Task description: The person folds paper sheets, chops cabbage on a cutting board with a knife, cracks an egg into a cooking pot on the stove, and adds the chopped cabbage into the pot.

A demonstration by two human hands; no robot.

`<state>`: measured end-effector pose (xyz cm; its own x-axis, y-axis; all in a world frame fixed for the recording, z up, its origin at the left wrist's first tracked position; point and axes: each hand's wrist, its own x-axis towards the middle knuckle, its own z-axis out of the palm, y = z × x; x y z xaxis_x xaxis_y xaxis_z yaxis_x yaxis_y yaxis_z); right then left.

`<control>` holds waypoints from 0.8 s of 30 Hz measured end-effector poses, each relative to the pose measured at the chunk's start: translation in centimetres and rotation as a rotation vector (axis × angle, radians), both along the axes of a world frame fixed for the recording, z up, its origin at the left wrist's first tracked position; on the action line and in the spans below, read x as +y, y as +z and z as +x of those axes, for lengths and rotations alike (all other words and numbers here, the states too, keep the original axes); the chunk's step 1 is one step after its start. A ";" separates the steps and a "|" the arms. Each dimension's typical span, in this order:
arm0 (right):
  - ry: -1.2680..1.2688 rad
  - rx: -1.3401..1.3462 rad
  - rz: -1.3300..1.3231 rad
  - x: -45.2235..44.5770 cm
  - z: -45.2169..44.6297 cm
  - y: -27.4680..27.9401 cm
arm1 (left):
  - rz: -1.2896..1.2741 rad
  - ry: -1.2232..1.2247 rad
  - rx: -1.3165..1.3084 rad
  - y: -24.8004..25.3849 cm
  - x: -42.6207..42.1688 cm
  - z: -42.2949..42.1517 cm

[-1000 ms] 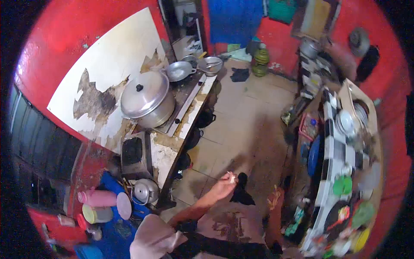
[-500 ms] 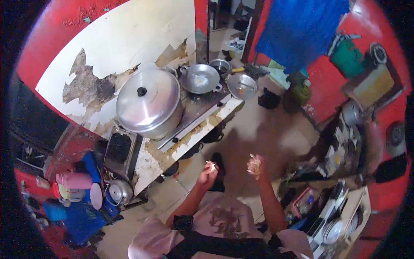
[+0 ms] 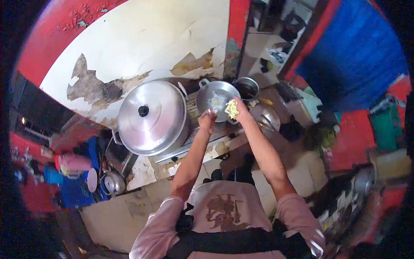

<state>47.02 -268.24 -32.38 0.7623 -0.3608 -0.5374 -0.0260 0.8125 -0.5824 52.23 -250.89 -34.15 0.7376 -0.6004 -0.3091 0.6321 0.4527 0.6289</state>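
Note:
My right hand (image 3: 242, 111) reaches over the near right rim of a small two-handled metal wok (image 3: 209, 96). It grips a pale yellow, crinkled clump (image 3: 232, 109) that looks like dry instant noodles. Close to the wok's near left edge is my left hand (image 3: 208, 121), its fingers drawn together; a small pale spot shows at the fingertips, too small to name. The wok holds what looks like clear liquid with a whitish patch in it, and rests on the stove (image 3: 189, 150).
Left of the wok stands a large lidded pot (image 3: 148, 123). A small dark-filled saucepan (image 3: 248, 86) sits behind on the right, and a shiny metal lid (image 3: 266, 117) lies nearer. A kettle (image 3: 114, 183) stands at lower left. A blue curtain (image 3: 349, 69) hangs at right.
Both hands have moved forward and up, from in front of my body to the wok. The view has shifted, and the clump in my right hand now shows clearly.

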 end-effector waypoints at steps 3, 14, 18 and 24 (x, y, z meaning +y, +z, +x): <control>0.154 0.142 -0.007 -2.6 4.4 0.7 | 0.289 0.178 0.106 -1.8 -3.7 3.6; 0.246 0.046 -1.056 -5.6 10.2 6.0 | 1.209 0.609 -0.636 6.6 -8.8 4.3; 0.133 -0.106 -1.157 -6.4 10.1 1.2 | 1.327 0.330 -0.756 3.5 -9.4 4.6; 0.404 -0.083 -1.586 -3.9 -1.0 -6.7 | 1.017 0.344 -0.947 6.2 -4.4 -1.7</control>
<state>46.06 -272.16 -39.04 0.9447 -0.2604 0.1992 -0.0034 -0.6154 -0.7882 50.54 -255.26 -27.94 0.9659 -0.1724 0.1931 -0.2479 -0.4006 0.8821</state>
